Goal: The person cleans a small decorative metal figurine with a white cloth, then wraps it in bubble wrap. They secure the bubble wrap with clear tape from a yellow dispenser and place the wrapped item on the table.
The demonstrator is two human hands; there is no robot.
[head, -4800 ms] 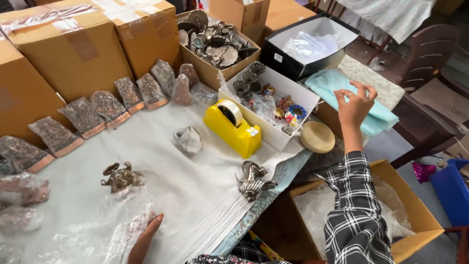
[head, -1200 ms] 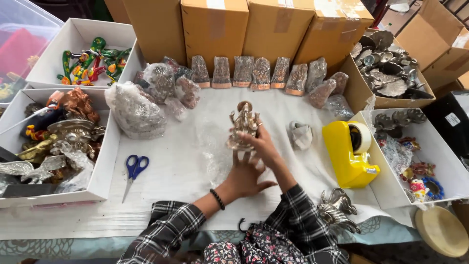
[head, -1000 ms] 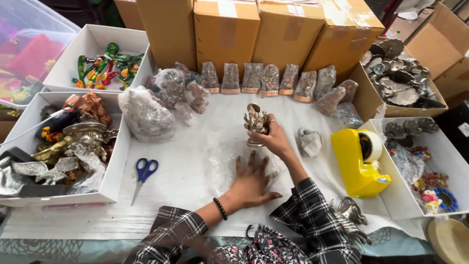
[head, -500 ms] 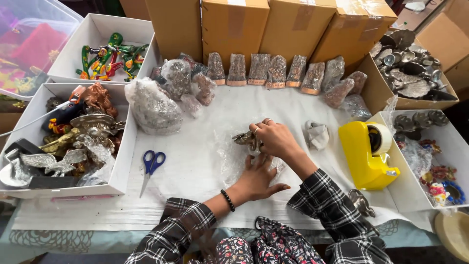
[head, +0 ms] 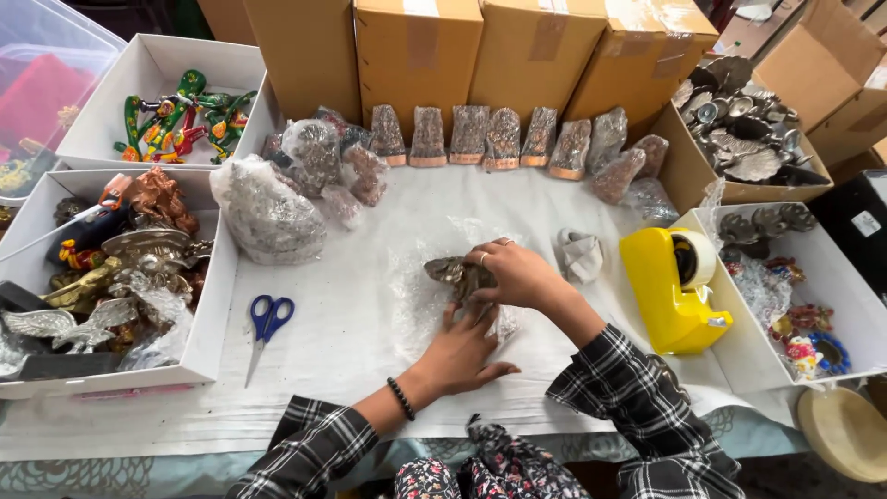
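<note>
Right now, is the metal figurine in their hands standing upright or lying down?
Lying down. The metal figurine rests on its side on the bubble wrap sheet, the right hand gripping it and the left hand flat beside it.

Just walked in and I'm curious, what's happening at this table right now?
A person in a plaid shirt is laying a metal figurine on a sheet of bubble wrap. The right hand grips the figurine from above; the left hand presses flat on the wrap beside it. Blue scissors lie to the left, a yellow tape dispenser to the right, and wrapped pieces line the cardboard boxes behind.
</note>
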